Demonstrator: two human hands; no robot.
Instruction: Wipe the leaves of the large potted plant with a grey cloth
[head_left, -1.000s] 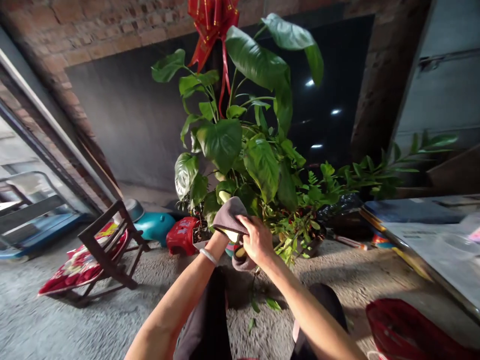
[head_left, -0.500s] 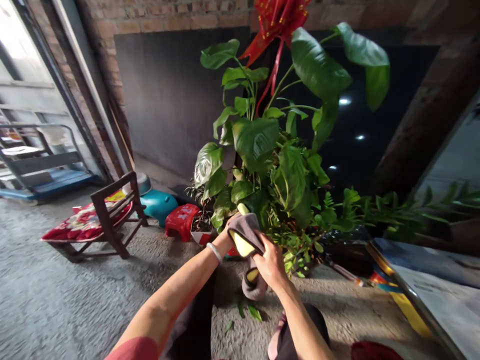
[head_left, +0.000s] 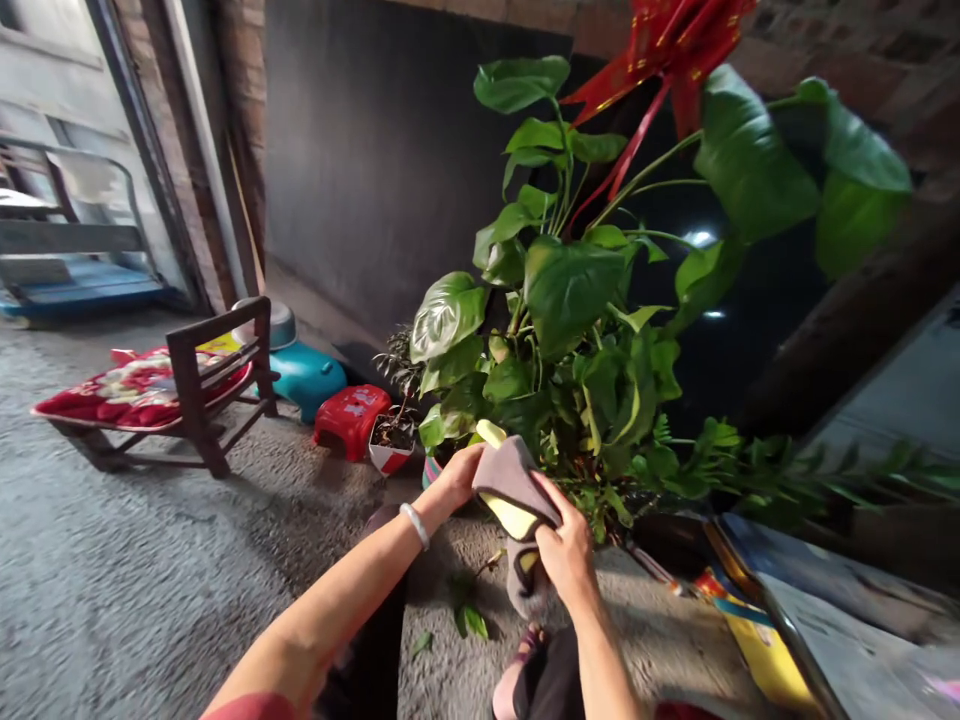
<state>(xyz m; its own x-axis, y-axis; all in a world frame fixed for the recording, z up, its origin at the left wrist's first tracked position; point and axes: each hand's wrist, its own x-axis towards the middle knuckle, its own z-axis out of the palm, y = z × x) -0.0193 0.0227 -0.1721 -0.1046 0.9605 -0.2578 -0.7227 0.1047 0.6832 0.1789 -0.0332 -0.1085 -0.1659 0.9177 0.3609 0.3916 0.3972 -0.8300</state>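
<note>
A grey and yellow cloth (head_left: 510,470) is held between my two hands, in front of the lower leaves of a large leafy potted plant (head_left: 574,290). My left hand (head_left: 456,482) grips the cloth's left edge; some of its fingers are hidden behind the fabric. At the right edge, my right hand (head_left: 568,545) pinches it with the thumb in front. The cloth is folded over, yellow lining showing at its top and lower edge, and its loose end hangs below toward the floor.
Fallen green leaves (head_left: 471,622) lie on the concrete floor near my foot. To the left stand a red stool (head_left: 351,422), a small pot (head_left: 391,445), a teal plastic seat (head_left: 309,380) and a wooden chair (head_left: 217,385) with a red cushion. A board-like stack (head_left: 847,610) lies at right.
The view has shifted, so the plant appears farther right and larger. Both hands keep hold of the cloth, which now sits left of the plant's middle, with more grey fabric facing me.
</note>
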